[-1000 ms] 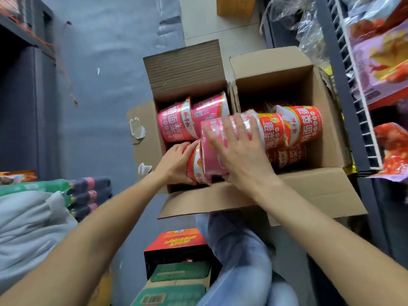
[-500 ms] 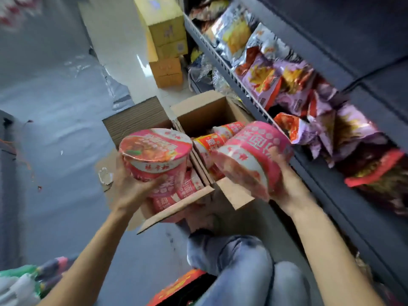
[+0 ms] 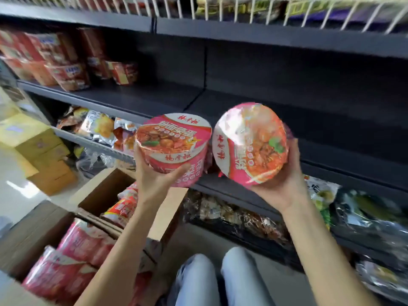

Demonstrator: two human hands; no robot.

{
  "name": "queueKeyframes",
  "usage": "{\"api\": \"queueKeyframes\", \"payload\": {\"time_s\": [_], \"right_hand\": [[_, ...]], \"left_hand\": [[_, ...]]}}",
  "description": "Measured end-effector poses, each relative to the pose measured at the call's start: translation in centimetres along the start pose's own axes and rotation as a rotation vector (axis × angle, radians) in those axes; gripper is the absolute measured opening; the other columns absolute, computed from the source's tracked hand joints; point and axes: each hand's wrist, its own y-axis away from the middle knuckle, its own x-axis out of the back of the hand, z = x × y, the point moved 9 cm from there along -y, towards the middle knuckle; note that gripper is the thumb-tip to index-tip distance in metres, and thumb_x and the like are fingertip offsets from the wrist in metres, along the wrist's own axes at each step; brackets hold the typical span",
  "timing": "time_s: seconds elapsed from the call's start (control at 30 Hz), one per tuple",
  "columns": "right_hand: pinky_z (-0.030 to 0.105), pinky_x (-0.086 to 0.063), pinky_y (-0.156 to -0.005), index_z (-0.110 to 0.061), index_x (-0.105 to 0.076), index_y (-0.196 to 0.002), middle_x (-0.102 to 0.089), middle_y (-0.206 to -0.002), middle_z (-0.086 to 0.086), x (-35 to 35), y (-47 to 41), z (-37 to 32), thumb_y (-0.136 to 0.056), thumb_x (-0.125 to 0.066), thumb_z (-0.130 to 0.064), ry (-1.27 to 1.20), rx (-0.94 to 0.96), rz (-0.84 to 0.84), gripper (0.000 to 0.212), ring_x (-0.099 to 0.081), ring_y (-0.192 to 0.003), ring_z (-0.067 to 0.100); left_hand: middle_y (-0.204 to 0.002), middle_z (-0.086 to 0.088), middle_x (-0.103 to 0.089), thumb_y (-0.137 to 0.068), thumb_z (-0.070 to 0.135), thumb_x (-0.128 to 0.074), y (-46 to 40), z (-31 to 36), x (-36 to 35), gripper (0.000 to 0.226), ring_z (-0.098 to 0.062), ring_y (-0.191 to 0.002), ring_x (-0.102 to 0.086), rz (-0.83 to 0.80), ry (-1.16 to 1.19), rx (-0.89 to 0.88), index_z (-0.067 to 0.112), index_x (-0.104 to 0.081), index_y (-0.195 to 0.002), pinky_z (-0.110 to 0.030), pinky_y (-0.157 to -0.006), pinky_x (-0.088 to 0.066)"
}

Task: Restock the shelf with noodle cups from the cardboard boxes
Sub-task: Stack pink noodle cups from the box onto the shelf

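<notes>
Two knees in blue jeans (image 3: 220,281) sit closest. At the left, two cardboard boxes (image 3: 99,191) hold more pink cups. The left hand (image 3: 154,182) grips one pink noodle cup (image 3: 174,146) upright. The right hand (image 3: 284,184) grips a second cup (image 3: 251,144), tipped to show its lid. The lid writing is too blurry to read. Behind is the dark shelf (image 3: 154,98).

2 pink sealed noodle cups (image 3: 174,146) (image 3: 250,143) held before the dark shelf (image 3: 154,97) (right one tilted), more in cardboard boxes (image 3: 99,191).
</notes>
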Motion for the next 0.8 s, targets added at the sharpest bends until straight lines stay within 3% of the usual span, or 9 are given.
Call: {"api": "queueKeyframes", "payload": {"time_s": [0.13,0.27,0.4,0.53,0.67,0.77,0.8], "right_hand": [[0.057,-0.044,-0.098,-0.016,-0.054,-0.129,-0.059,-0.128,0.020,1.1,-1.1,-3.6,-0.080,-0.046,-0.074,-0.224,0.051,-0.011,0.077,-0.056,-0.118,0.039],[0.056,-0.047,-0.093,-0.009,-0.056,-0.117,-0.056,-0.123,0.023,3.0,-3.6,-5.6,-0.084,-0.038,-0.075,-0.394,0.077,0.065,0.075,-0.053,-0.113,0.042],[0.059,-0.042,-0.099,-0.011,-0.044,-0.136,-0.047,-0.136,0.027,5.4,-5.7,-7.2,-0.078,-0.042,-0.079,-0.592,0.072,0.036,0.089,-0.044,-0.125,0.048],[0.062,-0.039,-0.100,-0.002,-0.047,-0.123,-0.049,-0.126,0.032,8.4,-5.0,-10.6,-0.080,-0.041,-0.078,-0.668,0.180,0.070,0.087,-0.043,-0.122,0.051],[0.063,-0.040,-0.098,-0.001,-0.047,-0.116,-0.053,-0.121,0.032,11.1,-5.0,-12.3,-0.082,-0.031,-0.080,-0.564,0.179,0.142,0.088,-0.051,-0.120,0.046],[0.046,-0.052,-0.085,0.006,-0.055,-0.106,-0.066,-0.106,0.025,13.6,-3.6,-13.0,-0.091,-0.021,-0.071,-0.180,0.137,0.254,0.084,-0.062,-0.105,0.034],[0.038,-0.054,-0.076,0.003,-0.059,-0.103,-0.069,-0.098,0.019,14.7,-2.4,-13.7,-0.096,-0.025,-0.062,-0.008,0.166,0.324,0.074,-0.065,-0.095,0.028]], "left_hand": [[-0.135,0.002,-0.051,-0.048,0.053,-0.089,-0.5,1.4,-5.3,0.119,-0.005,-0.123,-0.052,-0.015,-0.043,-0.036,0.018,-0.027,-0.144,-0.036,-0.108,-0.042],[-0.133,0.007,-0.050,-0.050,0.042,-0.088,-0.8,1.6,-8.9,0.116,-0.001,-0.120,-0.051,-0.023,-0.076,-0.015,0.022,-0.025,-0.146,-0.030,-0.106,-0.042],[-0.137,0.006,-0.049,-0.054,0.040,-0.090,-1.7,1.1,-11.0,0.113,-0.005,-0.124,-0.050,-0.042,-0.097,0.006,0.028,-0.025,-0.145,-0.030,-0.106,-0.042],[-0.136,0.007,-0.050,-0.054,0.043,-0.090,-2.4,0.6,-13.5,0.112,-0.006,-0.123,-0.051,-0.099,-0.117,0.007,0.031,-0.025,-0.145,-0.036,-0.106,-0.043],[-0.136,0.009,-0.051,-0.054,0.048,-0.090,-2.2,0.6,-16.7,0.112,-0.004,-0.123,-0.052,-0.154,-0.083,0.025,0.032,-0.026,-0.144,-0.039,-0.105,-0.044],[-0.135,0.009,-0.052,-0.058,0.042,-0.090,-1.8,0.8,-18.6,0.108,-0.002,-0.122,-0.053,-0.180,-0.073,0.013,0.029,-0.026,-0.144,-0.037,-0.104,-0.046],[-0.135,0.009,-0.052,-0.059,0.039,-0.089,-1.6,0.9,-19.0,0.107,-0.002,-0.121,-0.053,-0.182,-0.070,0.006,0.028,-0.026,-0.145,-0.034,-0.104,-0.046]]}}
